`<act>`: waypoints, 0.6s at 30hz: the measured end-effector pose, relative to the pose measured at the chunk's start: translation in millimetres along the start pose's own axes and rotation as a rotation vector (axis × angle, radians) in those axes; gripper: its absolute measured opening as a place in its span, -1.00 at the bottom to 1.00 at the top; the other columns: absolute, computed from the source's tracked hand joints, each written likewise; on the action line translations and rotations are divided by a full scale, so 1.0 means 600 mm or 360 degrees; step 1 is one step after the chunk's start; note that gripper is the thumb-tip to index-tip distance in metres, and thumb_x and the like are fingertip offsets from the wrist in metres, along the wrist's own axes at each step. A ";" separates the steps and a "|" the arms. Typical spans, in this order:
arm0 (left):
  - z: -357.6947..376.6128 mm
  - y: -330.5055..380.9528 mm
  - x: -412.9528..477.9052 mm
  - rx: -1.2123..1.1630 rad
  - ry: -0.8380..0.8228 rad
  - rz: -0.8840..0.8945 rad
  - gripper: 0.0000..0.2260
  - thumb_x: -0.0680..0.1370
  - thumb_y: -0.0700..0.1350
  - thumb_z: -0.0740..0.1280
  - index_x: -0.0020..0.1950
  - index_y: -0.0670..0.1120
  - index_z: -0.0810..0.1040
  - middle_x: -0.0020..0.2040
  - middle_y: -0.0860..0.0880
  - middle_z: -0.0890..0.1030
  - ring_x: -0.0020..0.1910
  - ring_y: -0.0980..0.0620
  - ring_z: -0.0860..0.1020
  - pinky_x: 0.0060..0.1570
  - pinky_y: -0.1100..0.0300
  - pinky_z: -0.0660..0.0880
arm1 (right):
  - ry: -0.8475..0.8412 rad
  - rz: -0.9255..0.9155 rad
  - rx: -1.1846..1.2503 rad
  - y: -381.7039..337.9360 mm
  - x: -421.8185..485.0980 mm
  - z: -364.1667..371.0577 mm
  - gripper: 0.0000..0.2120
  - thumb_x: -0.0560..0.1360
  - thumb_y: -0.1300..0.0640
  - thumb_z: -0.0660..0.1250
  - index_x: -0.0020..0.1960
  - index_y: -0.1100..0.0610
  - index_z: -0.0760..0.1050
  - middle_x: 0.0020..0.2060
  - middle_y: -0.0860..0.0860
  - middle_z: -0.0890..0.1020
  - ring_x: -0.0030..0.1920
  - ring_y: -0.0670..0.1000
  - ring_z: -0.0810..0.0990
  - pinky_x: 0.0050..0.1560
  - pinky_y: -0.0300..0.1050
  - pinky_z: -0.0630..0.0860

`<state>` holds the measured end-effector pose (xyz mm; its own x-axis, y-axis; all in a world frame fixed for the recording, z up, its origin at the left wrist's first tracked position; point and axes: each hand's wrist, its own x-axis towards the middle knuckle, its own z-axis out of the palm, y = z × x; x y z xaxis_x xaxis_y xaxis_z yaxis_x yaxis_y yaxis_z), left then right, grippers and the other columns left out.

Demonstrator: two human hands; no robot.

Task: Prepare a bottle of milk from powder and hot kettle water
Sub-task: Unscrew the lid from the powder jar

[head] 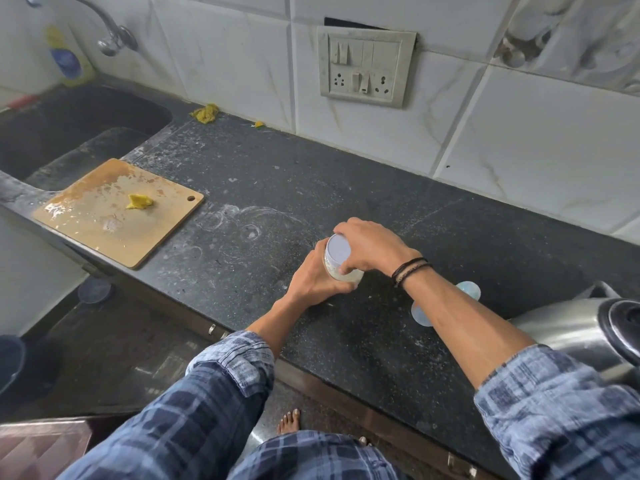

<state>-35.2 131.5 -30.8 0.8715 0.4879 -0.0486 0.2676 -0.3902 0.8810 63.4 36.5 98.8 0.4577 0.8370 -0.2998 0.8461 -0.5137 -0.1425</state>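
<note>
On the black speckled stone counter (pixel 311 181), which is smeared with white rings and dusty streaks, I am working close to the front edge, with a white marble-look tiled wall (pixel 519 140) behind it and a grimy grey switch-and-socket plate (pixel 365 65) set into the tiles. Far to the left a dark sunken sink (pixel 69 123) sits under a curved chrome tap (pixel 110 36), and a yellow bottle with a blue label (pixel 67 60) stands in the corner beside it. A wet wooden chopping board (pixel 104 220) lies between the sink and me, a small yellow scrap (pixel 138 201) on top of it, and a crumpled yellow rag (pixel 205 113) rests against the wall. Near the middle of the counter I hold a small round white jar with a pale flat lid (pixel 337 251), tilted a little to the left. My left hand (pixel 311 282) is wrapped round its body from below, and my right hand (pixel 372 245) is curled over the lid, fingers gripping its rim. The lower wall looks whitish and grainy, but I cannot tell what is inside. A shiny steel kettle with a black lid (pixel 575 327) stands at the right edge, just beyond my right forearm, lid closed. Two pale blue translucent pieces (pixel 420 315) show on either side of that forearm; I cannot tell what they are.
</note>
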 end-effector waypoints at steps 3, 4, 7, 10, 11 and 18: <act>0.001 0.000 0.000 0.0012 0.0001 0.0022 -0.20 0.25 -0.01 0.68 0.39 -0.07 0.39 0.20 -0.04 0.60 0.17 -0.07 0.61 0.13 -0.17 0.58 | -0.0166 -0.0134 0.0081 0.010 0.002 -0.006 -0.27 0.47 0.33 0.47 0.54 -0.08 0.33 0.44 -0.03 0.41 0.40 0.16 0.41 0.19 0.05 0.49; 0.001 0.001 -0.001 0.0012 0.0001 0.0033 -0.18 0.25 0.00 0.67 0.41 -0.06 0.37 0.23 -0.03 0.59 0.20 -0.05 0.60 0.16 -0.16 0.57 | -0.0227 -0.0164 0.0087 0.012 0.002 -0.007 -0.20 0.45 0.35 0.47 0.56 -0.11 0.29 0.49 -0.05 0.34 0.43 0.17 0.37 0.24 0.08 0.50; 0.000 0.002 -0.006 0.0025 0.0015 0.0002 -0.10 0.21 0.11 0.63 0.46 -0.05 0.33 0.29 0.02 0.52 0.25 0.01 0.53 0.21 -0.11 0.55 | -0.0213 -0.0109 0.0138 0.016 0.002 0.001 -0.01 0.36 0.12 0.63 0.63 -0.13 0.15 0.58 -0.01 0.15 0.47 0.21 0.34 0.35 0.23 0.48; -0.001 0.002 -0.004 0.0056 -0.0015 -0.0011 -0.14 0.21 0.11 0.61 0.44 -0.04 0.39 0.26 0.04 0.51 0.23 0.04 0.51 0.18 -0.11 0.56 | 0.0007 0.0052 0.0108 0.012 0.006 0.009 -0.14 0.39 -0.27 0.56 0.55 -0.01 0.30 0.42 0.06 0.40 0.32 0.19 0.52 0.16 0.10 0.52; -0.001 0.002 -0.002 0.0050 -0.0026 -0.0003 -0.19 0.21 0.08 0.62 0.40 -0.06 0.42 0.23 0.01 0.54 0.19 0.01 0.54 0.14 -0.14 0.57 | 0.0062 0.0062 0.0085 0.010 0.007 0.011 -0.22 0.41 -0.28 0.54 0.49 0.02 0.38 0.34 0.07 0.47 0.26 0.17 0.56 0.08 0.03 0.48; 0.001 0.001 -0.004 0.0034 0.0003 0.0019 -0.17 0.23 0.03 0.64 0.41 -0.05 0.36 0.22 0.01 0.59 0.18 -0.02 0.60 0.14 -0.14 0.58 | -0.0241 -0.0182 0.0166 0.011 0.014 -0.004 -0.14 0.35 0.24 0.59 0.56 -0.12 0.34 0.55 0.00 0.32 0.48 0.17 0.39 0.34 0.10 0.46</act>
<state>-37.0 129.5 -30.7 0.8738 0.4848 -0.0370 0.2659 -0.4128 0.8711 73.3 40.8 97.3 0.3074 0.8572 -0.4132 0.8536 -0.4403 -0.2784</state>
